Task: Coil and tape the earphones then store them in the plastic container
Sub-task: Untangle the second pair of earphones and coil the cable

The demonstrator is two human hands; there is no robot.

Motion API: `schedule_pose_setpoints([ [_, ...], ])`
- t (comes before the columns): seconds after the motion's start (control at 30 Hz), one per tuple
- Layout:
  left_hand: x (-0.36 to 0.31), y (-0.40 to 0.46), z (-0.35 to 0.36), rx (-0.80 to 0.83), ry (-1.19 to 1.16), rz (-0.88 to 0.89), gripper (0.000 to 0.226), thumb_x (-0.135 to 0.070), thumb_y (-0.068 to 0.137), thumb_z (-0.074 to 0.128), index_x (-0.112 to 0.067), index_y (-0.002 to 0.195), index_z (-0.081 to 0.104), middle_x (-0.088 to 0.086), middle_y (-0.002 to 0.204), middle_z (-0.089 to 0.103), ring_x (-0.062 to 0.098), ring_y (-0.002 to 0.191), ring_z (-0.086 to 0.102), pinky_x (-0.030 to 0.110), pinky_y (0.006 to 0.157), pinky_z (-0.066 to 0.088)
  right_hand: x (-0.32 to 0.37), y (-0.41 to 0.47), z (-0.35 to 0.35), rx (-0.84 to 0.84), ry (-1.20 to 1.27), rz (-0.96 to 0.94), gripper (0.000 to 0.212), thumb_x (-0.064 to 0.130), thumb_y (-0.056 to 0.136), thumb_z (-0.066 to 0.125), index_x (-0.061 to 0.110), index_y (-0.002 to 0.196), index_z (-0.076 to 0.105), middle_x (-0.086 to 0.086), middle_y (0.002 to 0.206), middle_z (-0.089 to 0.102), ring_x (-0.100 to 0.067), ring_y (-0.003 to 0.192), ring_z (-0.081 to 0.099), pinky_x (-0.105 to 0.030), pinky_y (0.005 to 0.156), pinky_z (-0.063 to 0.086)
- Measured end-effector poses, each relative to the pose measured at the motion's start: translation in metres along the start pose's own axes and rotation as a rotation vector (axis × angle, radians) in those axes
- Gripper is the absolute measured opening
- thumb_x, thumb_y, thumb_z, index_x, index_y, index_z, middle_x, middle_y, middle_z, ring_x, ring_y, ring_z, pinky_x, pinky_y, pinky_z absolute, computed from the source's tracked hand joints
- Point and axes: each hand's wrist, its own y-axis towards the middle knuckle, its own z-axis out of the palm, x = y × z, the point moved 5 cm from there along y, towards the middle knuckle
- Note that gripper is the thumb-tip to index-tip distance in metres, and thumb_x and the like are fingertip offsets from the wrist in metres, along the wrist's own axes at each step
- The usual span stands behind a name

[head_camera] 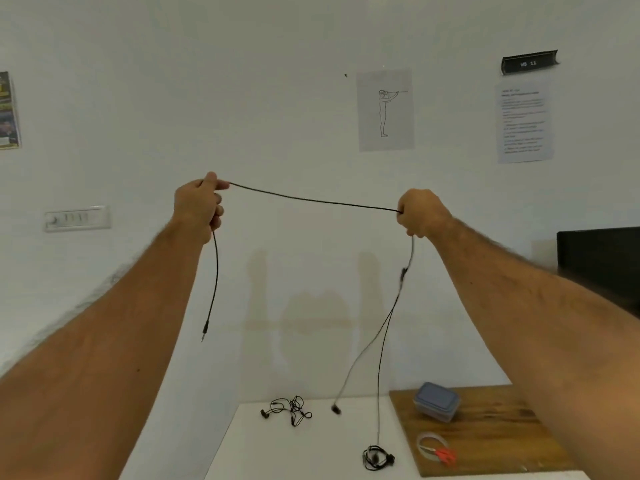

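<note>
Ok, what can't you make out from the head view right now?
- Plastic container: lid on, contents hidden.
- Dangling earbud: motion-blurred, shape unclear.
- Cable inside the left hand and right hand: fingers hide how it is gripped.
- Tape roll and red item: small and blurred; cannot identify the red item.
- Wall notice: text too small to read.

Both hands — left hand [199, 206], right hand [420, 213] — pinch a black earphone cable [311, 199] stretched between them. Its plug [205, 331] dangles below the left — earbuds hang under the right.
</note>
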Motion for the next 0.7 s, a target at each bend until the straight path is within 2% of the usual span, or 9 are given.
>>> schedule_pose_setpoints([
  [0.13, 0.024, -0.001, -0.009, -0.022, 0.023, -0.067, 0.033, -0.035, 0.102, 0.045, -0.015, 0.085, 0.065, -0.003, 0.061, 0.043, 0.007, 0.045, 0.04, 0.018, 0.04, 0.029, -0.01, -0.007, -0.001, 0.02, 0.249, 0.083, 0.014, 0.003, 0.092, 0.055, -0.002, 0.087, 0.067, -0.016, 0.078, 0.073, -0.025, 0.066, 0.073, -0.04, 0.067, 0.062],
  [0.27, 0.032, -0.02, 0.03, 0.133, 0.026, -0.155, 0.029, -0.033, 0.101, 0.048, -0.015, 0.082, 0.062, -0.004, 0.061, 0.058, 0.002, 0.037, 0.05, 0.012, 0.04, 0.034, 0.034, -0.02, -0.003, 0.151, 0.416, -0.106, 0.009, 0.008, 0.091, 0.065, 0.0, 0.088, 0.068, -0.015, 0.078, 0.071, -0.018, 0.058, 0.069, -0.027, 0.052, 0.058],
  [0.43, 0.032, -0.062, 0.098, 0.386, 0.024, -0.159, 0.024, -0.036, 0.098, 0.054, -0.016, 0.097, 0.065, -0.002, 0.088, 0.072, 0.004, 0.053, 0.06, 0.017, 0.047, 0.044, 0.108, -0.035, -0.001, 0.209, 0.326, -0.365, 0.011, 0.017, 0.089, 0.069, 0.009, 0.082, 0.07, -0.008, 0.073, 0.072, -0.011, 0.05, 0.062, -0.022, 0.049, 0.052],
  [0.53, 0.034, -0.074, 0.114, 0.454, 0.11, -0.073, 0.027, -0.034, 0.094, 0.062, -0.01, 0.103, 0.069, -0.001, 0.084, 0.071, 0.004, 0.053, 0.057, 0.017, 0.049, 0.044, 0.122, -0.038, -0.007, 0.139, 0.236, -0.433, 0.011, 0.015, 0.087, 0.069, 0.007, 0.079, 0.07, -0.008, 0.071, 0.071, -0.011, 0.047, 0.057, -0.022, 0.046, 0.049],
  [0.63, 0.037, -0.068, 0.109, 0.443, 0.164, -0.043, 0.016, -0.018, 0.093, 0.064, -0.002, 0.095, 0.069, 0.002, 0.074, 0.066, 0.001, 0.043, 0.047, 0.015, 0.044, 0.043, 0.11, -0.037, -0.009, 0.157, 0.206, -0.437, 0.006, 0.008, 0.084, 0.067, 0.006, 0.08, 0.069, -0.006, 0.068, 0.068, -0.01, 0.048, 0.059, -0.021, 0.045, 0.048],
  [0.7, 0.038, -0.061, 0.099, 0.434, 0.193, -0.045, 0.013, -0.015, 0.092, 0.065, -0.003, 0.092, 0.069, 0.003, 0.073, 0.065, 0.001, 0.043, 0.047, 0.014, 0.044, 0.046, 0.095, -0.037, -0.007, 0.153, 0.105, -0.415, 0.006, 0.008, 0.085, 0.064, 0.007, 0.081, 0.068, 0.0, 0.064, 0.063, -0.014, 0.055, 0.061, -0.02, 0.046, 0.046],
])
